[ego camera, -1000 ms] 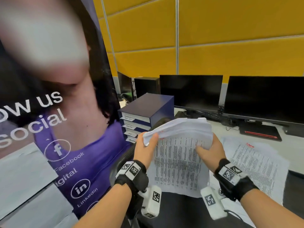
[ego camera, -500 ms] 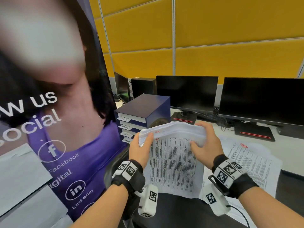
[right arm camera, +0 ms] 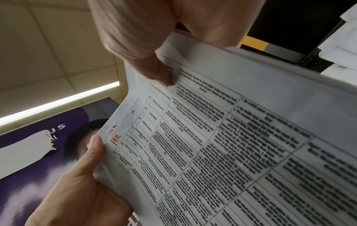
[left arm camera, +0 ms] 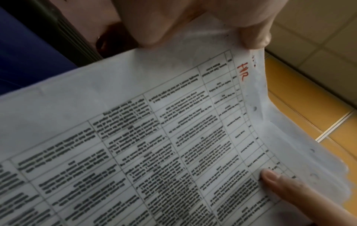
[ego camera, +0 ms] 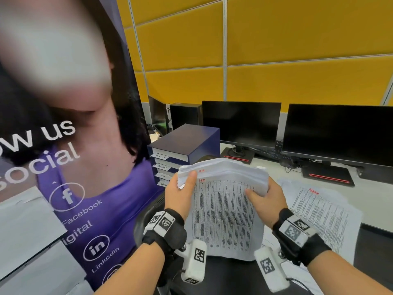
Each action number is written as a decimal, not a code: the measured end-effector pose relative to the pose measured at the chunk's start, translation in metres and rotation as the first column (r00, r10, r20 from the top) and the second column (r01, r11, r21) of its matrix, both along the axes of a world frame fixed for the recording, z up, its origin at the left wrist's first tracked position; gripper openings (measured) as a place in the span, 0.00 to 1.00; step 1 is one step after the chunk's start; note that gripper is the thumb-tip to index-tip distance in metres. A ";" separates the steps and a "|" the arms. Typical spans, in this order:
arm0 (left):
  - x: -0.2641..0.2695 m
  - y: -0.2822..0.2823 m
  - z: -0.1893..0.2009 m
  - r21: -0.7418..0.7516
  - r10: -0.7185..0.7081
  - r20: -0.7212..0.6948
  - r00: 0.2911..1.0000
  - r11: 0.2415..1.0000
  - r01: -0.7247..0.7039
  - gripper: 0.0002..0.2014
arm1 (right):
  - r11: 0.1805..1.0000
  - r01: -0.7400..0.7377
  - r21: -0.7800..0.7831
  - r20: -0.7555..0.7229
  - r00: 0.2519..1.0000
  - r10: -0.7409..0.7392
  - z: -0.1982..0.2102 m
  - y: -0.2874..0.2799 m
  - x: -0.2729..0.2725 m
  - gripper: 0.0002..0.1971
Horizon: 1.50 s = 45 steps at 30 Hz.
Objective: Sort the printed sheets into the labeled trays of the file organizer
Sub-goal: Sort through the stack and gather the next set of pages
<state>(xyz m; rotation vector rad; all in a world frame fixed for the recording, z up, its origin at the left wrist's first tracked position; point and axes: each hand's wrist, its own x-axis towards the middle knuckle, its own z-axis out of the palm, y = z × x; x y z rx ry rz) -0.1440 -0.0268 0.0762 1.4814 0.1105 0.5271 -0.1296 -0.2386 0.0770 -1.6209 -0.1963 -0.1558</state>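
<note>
I hold a thick stack of printed sheets (ego camera: pixel 223 211) upright in front of me, its upper part folded back away from me. The exposed sheet (left arm camera: pixel 154 145) is a printed table marked "HR" in red (right arm camera: pixel 117 139). My left hand (ego camera: pixel 180 194) grips the stack's left edge, thumb on the front. My right hand (ego camera: pixel 265 199) grips the right edge, thumb pressed on the printed face. Behind the stack stands the dark blue file organizer (ego camera: pixel 187 145), with several white-labeled trays facing left.
More printed sheets (ego camera: pixel 319 213), one marked in red, lie on the white desk (ego camera: pixel 372 194) to the right. Two dark monitors (ego camera: pixel 240 122) stand at the back below a yellow wall. A tall purple banner (ego camera: pixel 63 167) fills the left. A black chair back (ego camera: pixel 148 218) is below my hands.
The stack's top has been folded further back, so a second "HR" sheet shows. My right thumb has slid onto the printed face.
</note>
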 end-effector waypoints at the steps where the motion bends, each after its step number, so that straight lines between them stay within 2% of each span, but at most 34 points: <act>1: -0.002 -0.001 -0.002 0.003 -0.002 0.007 1.000 1.000 0.002 0.07 | 1.000 0.008 0.016 0.003 1.000 -0.008 0.000 0.000 -0.001 0.18; 5: -0.009 0.001 -0.028 0.051 -0.066 -0.073 0.995 0.996 0.070 0.20 | 1.000 0.017 -0.003 -0.045 0.999 -0.017 -0.013 -0.003 -0.003 0.18; 10: -0.014 0.006 -0.043 0.187 -0.048 -0.164 0.985 0.979 0.079 0.17 | 0.995 -0.030 -0.092 -0.102 0.995 0.020 -0.030 -0.008 -0.004 0.14; 16: -0.024 0.004 -0.047 0.225 -0.024 -0.104 0.994 0.973 0.047 0.22 | 0.996 0.017 -0.085 -0.107 0.994 -0.026 -0.039 -0.009 -0.011 0.12; 20: -0.033 0.002 -0.033 0.289 0.025 0.047 0.999 0.956 -0.038 0.22 | 0.998 0.018 -0.068 -0.106 0.994 -0.026 -0.039 -0.009 -0.015 0.13; 24: -0.040 0.005 -0.011 0.463 -0.030 0.130 0.991 0.886 -0.034 0.18 | 0.998 0.017 -0.058 -0.115 0.993 -0.023 -0.036 -0.009 -0.017 0.15; 29: -0.044 0.015 -0.004 0.644 -0.021 0.244 0.970 0.751 -0.145 0.11 | 0.998 0.026 -0.060 -0.142 0.989 -0.035 -0.030 -0.006 -0.012 0.14; 32: -0.046 0.020 -0.005 0.668 0.025 0.244 0.969 0.721 -0.186 0.10 | 0.995 0.037 -0.093 -0.153 0.987 -0.051 -0.030 -0.006 -0.008 0.12; 36: -0.053 0.020 -0.003 0.696 -0.002 0.240 0.971 0.697 -0.171 0.11 | 0.991 0.033 -0.130 -0.159 0.986 -0.053 -0.031 -0.007 -0.006 0.11; 40: -0.057 0.022 0.000 0.607 0.012 0.187 0.982 0.785 -0.125 0.16 | 0.984 0.052 -0.168 -0.172 0.982 -0.081 -0.035 -0.010 -0.003 0.07; 43: -0.053 0.026 -0.001 0.664 0.032 0.239 0.970 0.724 -0.188 0.19 | 0.979 0.056 -0.196 -0.177 0.980 -0.091 -0.036 -0.010 0.000 0.05; 45: -0.052 0.028 0.000 0.676 0.058 0.208 0.976 0.713 -0.186 0.22 | 0.978 0.051 -0.200 -0.179 0.980 -0.087 -0.035 -0.009 0.001 0.06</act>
